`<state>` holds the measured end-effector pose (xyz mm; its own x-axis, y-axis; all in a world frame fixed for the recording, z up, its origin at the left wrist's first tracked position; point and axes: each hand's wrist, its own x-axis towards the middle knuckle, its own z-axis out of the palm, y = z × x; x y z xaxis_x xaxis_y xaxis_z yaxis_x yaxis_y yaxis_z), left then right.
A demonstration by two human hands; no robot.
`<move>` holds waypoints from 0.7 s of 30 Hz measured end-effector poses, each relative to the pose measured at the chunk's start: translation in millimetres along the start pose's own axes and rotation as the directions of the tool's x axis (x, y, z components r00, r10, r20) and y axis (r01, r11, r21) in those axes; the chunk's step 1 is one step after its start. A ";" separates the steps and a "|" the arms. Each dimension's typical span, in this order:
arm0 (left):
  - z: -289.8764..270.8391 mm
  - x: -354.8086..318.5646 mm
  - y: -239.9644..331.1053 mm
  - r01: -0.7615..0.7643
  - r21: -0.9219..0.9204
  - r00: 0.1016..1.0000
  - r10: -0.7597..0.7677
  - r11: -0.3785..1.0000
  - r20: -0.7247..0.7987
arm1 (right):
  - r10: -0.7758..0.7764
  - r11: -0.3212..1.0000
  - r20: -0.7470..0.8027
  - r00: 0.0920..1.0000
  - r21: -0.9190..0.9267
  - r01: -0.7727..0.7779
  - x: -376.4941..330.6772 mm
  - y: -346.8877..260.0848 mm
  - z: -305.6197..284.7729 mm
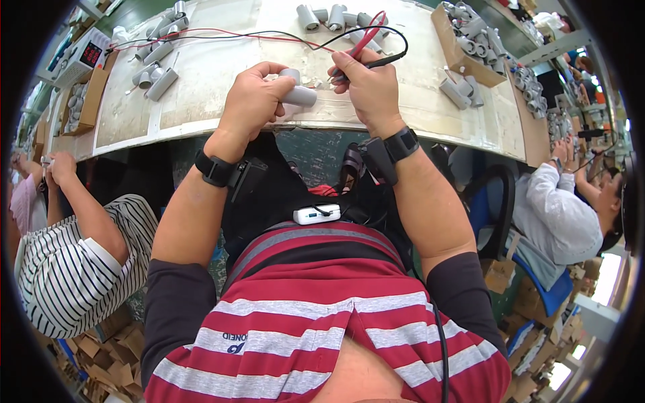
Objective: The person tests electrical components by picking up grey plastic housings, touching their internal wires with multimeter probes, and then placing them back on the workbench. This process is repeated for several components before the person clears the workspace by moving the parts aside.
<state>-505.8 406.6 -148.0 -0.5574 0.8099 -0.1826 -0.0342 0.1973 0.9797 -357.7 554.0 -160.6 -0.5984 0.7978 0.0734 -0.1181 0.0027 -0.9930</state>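
Note:
My left hand [251,101] is closed around a grey cylindrical housing [299,97] over the table's near edge. A second, shorter grey cylinder shows above it by my fingertips; whether the two are one piece I cannot tell. To its right, my right hand [368,86] pinches a red test probe [366,41] and a black test probe [388,60] together. Their thin metal tips point toward the housing and stay apart from it. Red and black leads [255,35] run left across the table to a white power supply box [79,57] with a red lit display.
Loose grey housings lie at the back middle [336,18], left [161,84] and right [457,93] of the table [208,80]. A cardboard box [463,59] of housings stands at right, another [86,101] at left. Other people sit on both sides.

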 end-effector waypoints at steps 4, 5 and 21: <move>3.3 -5.2 5.6 -0.015 0.086 1.000 0.016 0.996 -0.016 | -0.011 0.999 0.011 1.000 -0.034 0.011 3.1 5.0 8.2; 5.7 -6.6 6.8 -0.038 0.131 0.999 0.041 0.991 -0.020 | 0.002 0.999 0.012 1.000 -0.046 -0.001 3.7 5.5 9.4; 11.9 -8.8 1.6 -0.118 0.242 0.992 0.127 0.963 -0.025 | 0.020 0.988 -0.024 1.000 -0.151 -0.023 0.2 17.5 10.5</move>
<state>-491.1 406.4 -145.8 -0.5781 0.8142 -0.0540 0.2331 0.2282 0.9453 -368.2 547.8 -177.0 -0.5818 0.8117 0.0513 0.0170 0.0752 -0.9970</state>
